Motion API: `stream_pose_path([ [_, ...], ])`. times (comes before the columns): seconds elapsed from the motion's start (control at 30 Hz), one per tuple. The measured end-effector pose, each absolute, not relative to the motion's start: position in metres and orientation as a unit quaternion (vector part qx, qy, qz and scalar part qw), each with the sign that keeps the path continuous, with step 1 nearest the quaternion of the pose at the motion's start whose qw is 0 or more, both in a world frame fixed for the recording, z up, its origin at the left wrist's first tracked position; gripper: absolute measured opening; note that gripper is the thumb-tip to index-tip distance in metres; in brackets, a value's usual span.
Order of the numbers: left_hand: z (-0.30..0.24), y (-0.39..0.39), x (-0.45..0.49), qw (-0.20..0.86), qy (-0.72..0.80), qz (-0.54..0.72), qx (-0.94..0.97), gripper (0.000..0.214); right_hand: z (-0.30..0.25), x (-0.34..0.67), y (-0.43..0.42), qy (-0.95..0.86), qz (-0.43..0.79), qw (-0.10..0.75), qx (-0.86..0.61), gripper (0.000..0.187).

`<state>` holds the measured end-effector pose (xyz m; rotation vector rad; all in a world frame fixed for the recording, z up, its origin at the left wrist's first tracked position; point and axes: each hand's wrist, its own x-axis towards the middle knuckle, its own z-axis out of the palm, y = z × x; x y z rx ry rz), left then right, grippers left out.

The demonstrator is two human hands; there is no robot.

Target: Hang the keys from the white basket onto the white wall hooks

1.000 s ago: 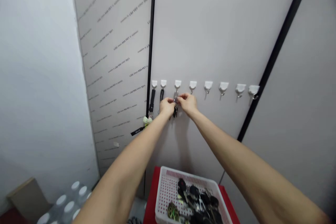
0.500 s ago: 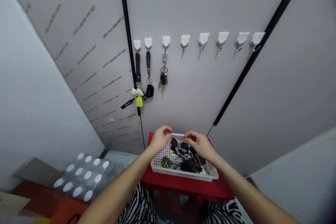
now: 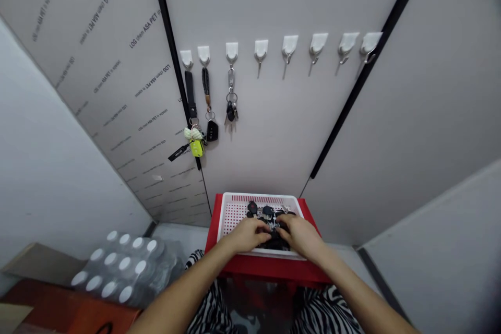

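Note:
Both my hands are down in a white perforated basket (image 3: 235, 207) that holds several dark keys and key fobs (image 3: 260, 211). My left hand (image 3: 248, 234) and my right hand (image 3: 298, 233) lie side by side on the pile, fingers curled among the keys; what each grips is hidden. The basket rests on a red stool (image 3: 270, 267). On the wall above runs a row of white hooks (image 3: 288, 45). The three leftmost carry key sets: one with a yellow tag (image 3: 194, 142), one with a black fob (image 3: 211, 128), and a small bunch (image 3: 231, 108).
The hooks to the right of the third hang bare. A shrink-wrapped pack of white-capped bottles (image 3: 119, 271) lies on the floor at the left, beside a cardboard piece (image 3: 35, 260). Black strips (image 3: 354, 81) run down the wall panels. Zebra-patterned cloth (image 3: 324, 309) shows below the stool.
My hands left the third hook, where the small key bunch now hangs, and dropped into the basket. The view tilted down.

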<state>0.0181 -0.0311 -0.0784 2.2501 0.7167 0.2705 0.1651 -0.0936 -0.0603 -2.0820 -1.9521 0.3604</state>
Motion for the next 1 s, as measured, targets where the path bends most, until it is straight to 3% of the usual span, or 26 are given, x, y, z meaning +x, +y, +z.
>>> stream_pose_path([
  [0.23, -0.080, -0.034, 0.017, 0.386, 0.296, 0.109, 0.867, 0.030, -0.063, 0.160, -0.093, -0.677, 0.236, 0.263, -0.645, 0.025],
  [0.37, -0.077, -0.034, 0.017, 0.380, 0.316, 0.104, 0.863, 0.028, -0.050, 0.174, -0.090, -0.656, 0.165, 0.296, -0.674, 0.024],
  [0.7, -0.077, -0.034, 0.017, 0.312, 0.362, 0.092, 0.874, 0.026, -0.049, 0.176, -0.078, -0.749, 0.027, 0.057, -0.660, 0.033],
  [0.87, -0.073, -0.035, 0.016, 0.288, 0.438, 0.109, 0.844, 0.021, -0.050, 0.171, -0.071, -0.754, 0.005, 0.012, -0.657, 0.030],
  [1.0, -0.069, -0.035, 0.015, 0.286, 0.497, 0.121, 0.810, 0.020, -0.050, 0.176, -0.069, -0.763, 0.006, 0.025, -0.646, 0.022],
])
